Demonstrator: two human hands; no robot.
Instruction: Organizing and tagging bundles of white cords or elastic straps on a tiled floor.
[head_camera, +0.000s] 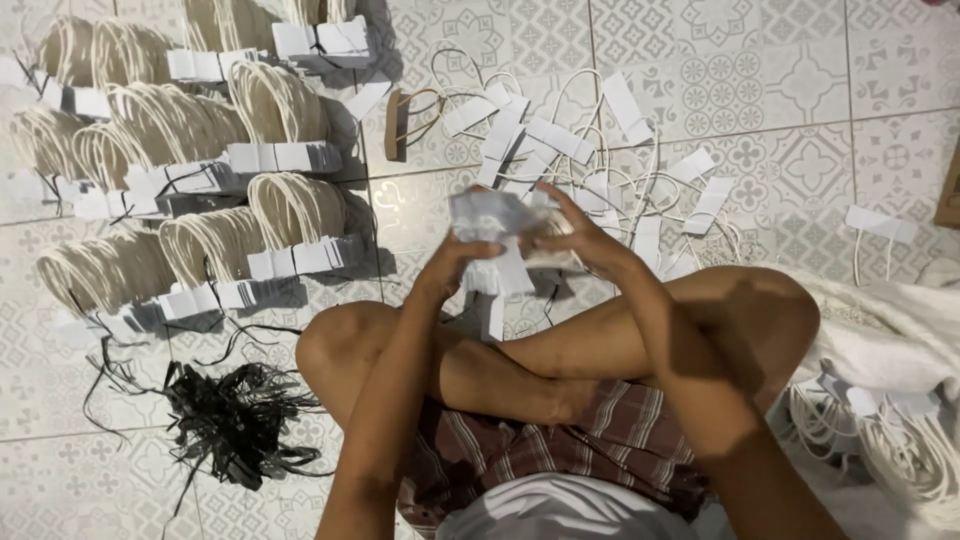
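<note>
**Sorting paper tags on a tiled floor**

Head view, the only one I had: the person sat cross-legged on a patterned grey-and-white tiled floor (800, 80), knees spread left and right, checked shorts showing near the bottom edge. No table or anything, everything just lay on the tiles.

Far left was pretty tidy: rows of bundled tags (290, 215) with cream cord loops arching over stacked white cards, lined up in several rows. Near left of the knee there was a messy heap of black strips (235, 415). Far middle and right was a loose scatter of white tags (560, 140) with cords tangled across the tiles. On the right, near the thigh, a white cloth (890, 330) lay with more cord loops (900, 450) next to it.

Now the hands. Both were raised over the crossed shins, about centre frame. The left hand (450, 270) was closed around a bunch of white tags (495, 225) from below, and the right hand (585, 245) pinched the same bunch from the right side, fingers curled over it. So the bunch sat right between the two hands, touching both, above the floor, with a few cards hanging down under the left hand.
</note>
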